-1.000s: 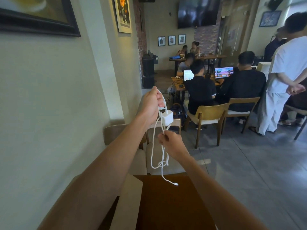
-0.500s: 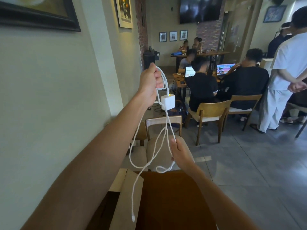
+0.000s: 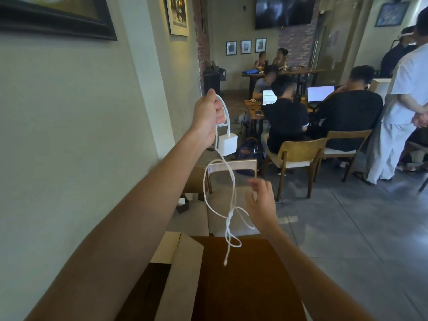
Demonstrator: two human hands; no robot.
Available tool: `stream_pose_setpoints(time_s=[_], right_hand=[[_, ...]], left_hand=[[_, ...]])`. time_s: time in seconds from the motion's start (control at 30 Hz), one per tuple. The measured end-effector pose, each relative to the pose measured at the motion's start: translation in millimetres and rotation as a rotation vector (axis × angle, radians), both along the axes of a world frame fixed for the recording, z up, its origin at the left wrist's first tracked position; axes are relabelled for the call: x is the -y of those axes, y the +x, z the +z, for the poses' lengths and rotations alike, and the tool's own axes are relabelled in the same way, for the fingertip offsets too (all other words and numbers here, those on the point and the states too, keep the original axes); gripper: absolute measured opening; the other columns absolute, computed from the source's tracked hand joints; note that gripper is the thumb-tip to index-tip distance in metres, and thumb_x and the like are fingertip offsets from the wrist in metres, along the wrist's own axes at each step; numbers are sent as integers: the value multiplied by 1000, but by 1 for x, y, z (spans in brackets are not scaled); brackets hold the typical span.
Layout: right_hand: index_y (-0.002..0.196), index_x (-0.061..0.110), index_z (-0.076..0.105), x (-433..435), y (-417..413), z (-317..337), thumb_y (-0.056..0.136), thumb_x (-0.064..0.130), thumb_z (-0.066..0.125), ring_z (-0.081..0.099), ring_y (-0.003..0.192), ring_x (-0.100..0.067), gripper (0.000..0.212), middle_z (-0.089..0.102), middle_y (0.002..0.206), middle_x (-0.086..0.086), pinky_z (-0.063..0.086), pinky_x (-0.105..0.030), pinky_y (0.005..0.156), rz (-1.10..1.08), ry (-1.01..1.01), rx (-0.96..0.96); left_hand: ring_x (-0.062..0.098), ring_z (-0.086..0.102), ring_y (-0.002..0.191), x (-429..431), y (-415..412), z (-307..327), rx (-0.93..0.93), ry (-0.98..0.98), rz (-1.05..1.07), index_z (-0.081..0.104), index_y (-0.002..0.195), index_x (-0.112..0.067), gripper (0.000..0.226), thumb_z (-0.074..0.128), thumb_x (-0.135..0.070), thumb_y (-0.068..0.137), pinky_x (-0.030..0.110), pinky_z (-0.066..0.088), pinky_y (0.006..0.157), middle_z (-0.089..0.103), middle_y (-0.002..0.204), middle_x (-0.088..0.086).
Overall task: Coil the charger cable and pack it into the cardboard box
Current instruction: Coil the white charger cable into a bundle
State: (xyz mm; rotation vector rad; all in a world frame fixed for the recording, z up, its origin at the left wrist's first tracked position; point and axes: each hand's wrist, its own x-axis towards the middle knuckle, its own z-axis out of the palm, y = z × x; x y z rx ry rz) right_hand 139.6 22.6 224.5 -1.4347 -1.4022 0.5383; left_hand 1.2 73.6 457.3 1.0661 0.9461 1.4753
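Above, the left hand [image 3: 208, 117] grips the charger cable [image 3: 231, 198], hanging vertically just left of the released right hand [image 3: 261, 202], over the cardboard box [image 3: 180, 269].

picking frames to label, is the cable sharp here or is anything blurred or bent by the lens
Head view: the cable and charger read sharp under the left hand; the right hand is motion-blurred at the fingers; the wide lens bows the wall and stretches both forearms; the box lies in dim shadow.
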Motion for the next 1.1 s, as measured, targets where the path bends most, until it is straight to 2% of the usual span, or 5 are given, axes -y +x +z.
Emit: stream_pose_setpoints(time_s=[0.13, 0.47, 0.7, 0.87, 1.1], right_hand=[[120, 22, 60, 5, -15, 37, 100, 18, 55, 57, 97, -10, 22, 55, 113, 6, 50, -28, 86, 11, 204, -34], [116, 16, 66, 0, -12, 0, 102, 17, 57, 66, 90, -13, 16, 66, 98, 2, 49, -15, 74, 200, -100, 427], [115, 5, 68, 18, -29, 43, 106, 55, 31, 71, 82, -30, 62, 74, 89, -18, 55, -45, 88, 487, -411, -734], [98, 13, 64, 19, -23, 34, 109, 36, 41, 38, 47, -6, 34, 44, 63, 3, 35, -20, 49, 530, -443, -293], [101, 11, 67, 13, 15, -53, 110, 27, 39, 63, 79, -14, 33, 66, 88, -2, 44, -23, 72, 421, -715, 356]], left_hand=[[8, 28, 44, -2, 5, -9, 26, -44, -13, 44, 76, -14, 37, 40, -28, 111, 21, 29, 49, 32, 60, -1], [6, 28, 42, 8, 13, 16, 162, -27, -41, 47, 77, -13, 35, 42, -23, 110, 20, 26, 47, 33, 56, -3], [6, 30, 38, 11, 17, 15, 110, -14, -90, 47, 76, -13, 38, 41, -26, 111, 20, 26, 47, 34, 54, -3], [7, 29, 39, 7, 11, 1, 69, -49, -102, 44, 73, -15, 40, 40, -28, 111, 20, 26, 44, 33, 55, -2], [6, 30, 39, 9, -6, 4, -30, -59, -134, 47, 75, -13, 37, 42, -24, 110, 19, 27, 41, 36, 54, -3]])
